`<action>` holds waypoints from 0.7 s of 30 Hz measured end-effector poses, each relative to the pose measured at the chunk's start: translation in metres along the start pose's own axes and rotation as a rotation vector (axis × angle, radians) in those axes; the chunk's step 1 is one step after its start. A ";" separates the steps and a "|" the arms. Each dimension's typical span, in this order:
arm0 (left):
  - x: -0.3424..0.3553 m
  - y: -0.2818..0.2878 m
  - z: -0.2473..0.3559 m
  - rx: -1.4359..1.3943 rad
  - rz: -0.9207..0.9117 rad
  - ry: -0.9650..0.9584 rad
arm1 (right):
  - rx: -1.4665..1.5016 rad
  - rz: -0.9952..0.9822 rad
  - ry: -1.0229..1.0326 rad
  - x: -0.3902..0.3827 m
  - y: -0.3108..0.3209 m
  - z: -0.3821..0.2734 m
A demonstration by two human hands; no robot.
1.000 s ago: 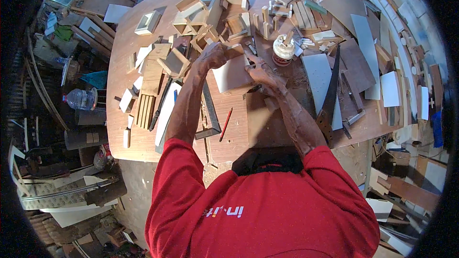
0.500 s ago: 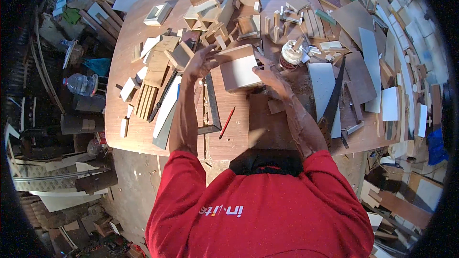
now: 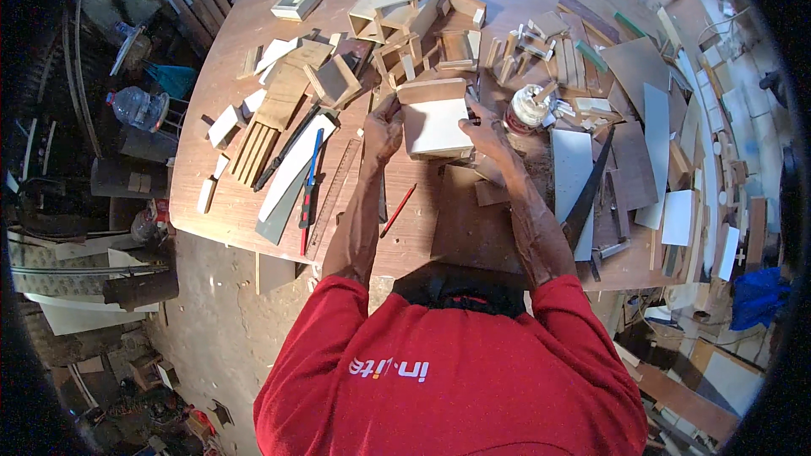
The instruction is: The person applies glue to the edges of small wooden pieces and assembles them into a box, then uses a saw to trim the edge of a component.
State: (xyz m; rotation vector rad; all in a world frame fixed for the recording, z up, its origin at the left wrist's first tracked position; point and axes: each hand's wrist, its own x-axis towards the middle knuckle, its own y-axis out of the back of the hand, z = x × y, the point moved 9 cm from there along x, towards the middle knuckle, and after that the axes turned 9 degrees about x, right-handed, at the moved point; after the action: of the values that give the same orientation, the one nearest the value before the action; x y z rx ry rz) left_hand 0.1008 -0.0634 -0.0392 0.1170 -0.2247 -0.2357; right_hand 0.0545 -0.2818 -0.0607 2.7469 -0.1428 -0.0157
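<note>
A small wooden piece like an open box (image 3: 435,128), with a white face and a brown raised edge at its far side, is held between both hands above the table. My left hand (image 3: 384,128) is closed on its left edge. My right hand (image 3: 484,128) grips the right edge, thumb over the white face and fingers partly hidden. Just right of it stands a jar of white glue (image 3: 528,110) with a stick in it. On the table between my forearms lies a red pencil (image 3: 398,210).
Several small wooden boxes (image 3: 391,2) stand at the far middle of the table (image 3: 253,25). To the left lie a cutter knife (image 3: 308,194), a ruler (image 3: 334,190) and wood strips (image 3: 255,156). A handsaw (image 3: 589,194) rests on white boards at the right.
My left hand has come down from beside the far edge and closed on the box's left side. The view has shifted, uncovering the cutter knife and ruler left of my forearm.
</note>
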 end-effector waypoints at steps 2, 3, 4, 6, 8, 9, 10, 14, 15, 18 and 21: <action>-0.001 0.001 -0.006 0.017 0.009 0.020 | -0.016 -0.031 -0.056 -0.001 -0.003 0.001; 0.000 0.001 -0.007 0.035 0.015 0.038 | 0.015 -0.019 -0.031 -0.002 -0.002 -0.001; 0.000 0.001 -0.009 0.053 0.020 0.056 | 0.046 -0.008 -0.007 -0.002 -0.001 -0.003; 0.001 0.003 -0.009 0.112 0.013 0.050 | 0.039 -0.007 -0.015 -0.002 0.000 -0.003; 0.004 0.002 -0.010 0.171 0.007 0.044 | 0.032 -0.007 -0.021 -0.002 0.001 -0.002; 0.007 0.006 -0.011 0.142 0.040 0.052 | 0.016 -0.001 0.009 -0.002 0.001 -0.008; 0.008 0.010 -0.012 0.114 0.072 0.060 | 0.001 0.004 0.040 -0.003 0.000 -0.013; 0.006 0.005 0.004 0.262 0.005 0.079 | 0.032 -0.001 0.022 -0.006 0.001 -0.010; 0.007 0.006 0.006 0.271 0.031 0.053 | 0.009 0.021 0.055 -0.005 0.001 -0.012; 0.008 0.009 0.006 0.298 0.068 0.028 | -0.003 0.034 0.049 -0.005 0.003 -0.010; 0.009 0.013 0.000 0.299 0.082 0.011 | -0.005 0.018 0.004 -0.001 0.000 -0.006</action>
State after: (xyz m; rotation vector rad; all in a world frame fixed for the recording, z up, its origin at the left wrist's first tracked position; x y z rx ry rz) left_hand 0.1124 -0.0532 -0.0358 0.4046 -0.2522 -0.1189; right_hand 0.0534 -0.2796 -0.0554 2.7405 -0.1667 -0.0055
